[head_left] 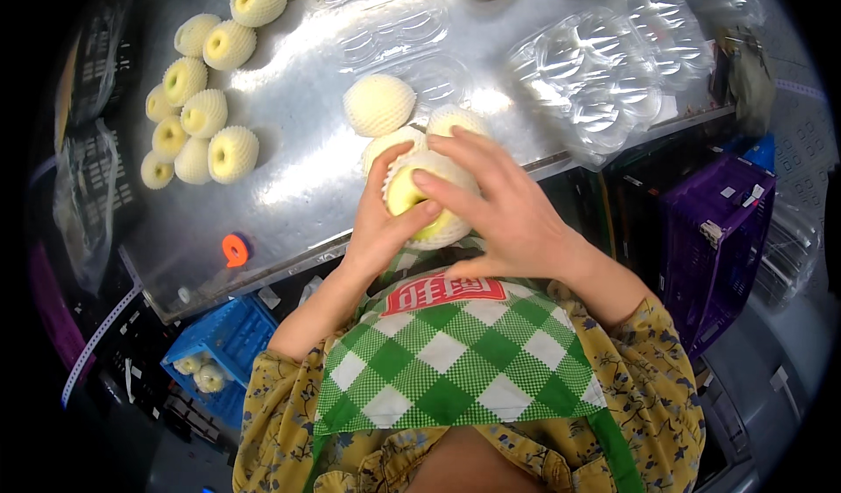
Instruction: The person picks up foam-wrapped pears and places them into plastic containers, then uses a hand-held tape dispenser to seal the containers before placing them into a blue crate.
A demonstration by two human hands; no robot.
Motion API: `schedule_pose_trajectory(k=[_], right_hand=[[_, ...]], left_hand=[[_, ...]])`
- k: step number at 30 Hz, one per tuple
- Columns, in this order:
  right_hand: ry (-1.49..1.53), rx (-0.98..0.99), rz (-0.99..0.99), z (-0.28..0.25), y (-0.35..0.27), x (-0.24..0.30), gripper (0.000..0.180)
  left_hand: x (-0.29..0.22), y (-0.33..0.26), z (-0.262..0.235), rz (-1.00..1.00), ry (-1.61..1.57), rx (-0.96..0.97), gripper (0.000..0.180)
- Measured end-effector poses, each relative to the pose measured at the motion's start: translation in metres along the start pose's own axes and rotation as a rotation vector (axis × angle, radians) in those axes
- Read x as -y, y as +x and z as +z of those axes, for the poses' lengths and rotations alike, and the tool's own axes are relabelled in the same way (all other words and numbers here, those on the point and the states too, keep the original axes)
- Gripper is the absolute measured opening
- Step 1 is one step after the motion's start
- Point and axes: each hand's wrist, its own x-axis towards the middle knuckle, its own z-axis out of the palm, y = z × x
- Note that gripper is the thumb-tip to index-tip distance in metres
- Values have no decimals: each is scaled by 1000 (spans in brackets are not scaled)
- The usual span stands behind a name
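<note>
Between my two hands is a yellow-green fruit (400, 193), apple-like, in a white foam net sleeve, held at the table's near edge. My left hand (377, 221) is closed round its left side, with the thumb over the bare opening. From the right my right hand (508, 204) grips it, fingers over the top and thumb low. Just beyond, partly covered by my fingers, are two more sleeved fruits, one at the left (392, 143) and one at the right (457, 122). Another sleeved fruit (378, 105) lies behind them, beside a clear plastic tray (438, 77).
Several sleeved fruits (206, 112) stand at the left of the metal table (289, 169). An orange tape roll (235, 250) lies near the front edge. Stacked clear clamshells (596, 81) sit at the right. A blue crate (236, 335) and purple crate (714, 230) flank me below.
</note>
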Motion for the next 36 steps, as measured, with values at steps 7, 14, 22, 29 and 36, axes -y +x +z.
schedule_pose_trajectory(k=[7,14,22,29,36], right_hand=[[1159,-500,805,22,24,-84,57],[165,-299,942,64,54,-131,77],[-311,-132,963,83,65,-106,77],[-474,-99,879,92,63,-100,65],[-472,-135,591,93,59,-103,53]], left_hand=[[-7,34,-8,562,998,32,75],[30,55,-8,642,1575,155,81],[41,47,-16,645,1581,116,85],[-6,86,-67,942,1077,-79,31],[-12,125,-91,803,1303,150,55]])
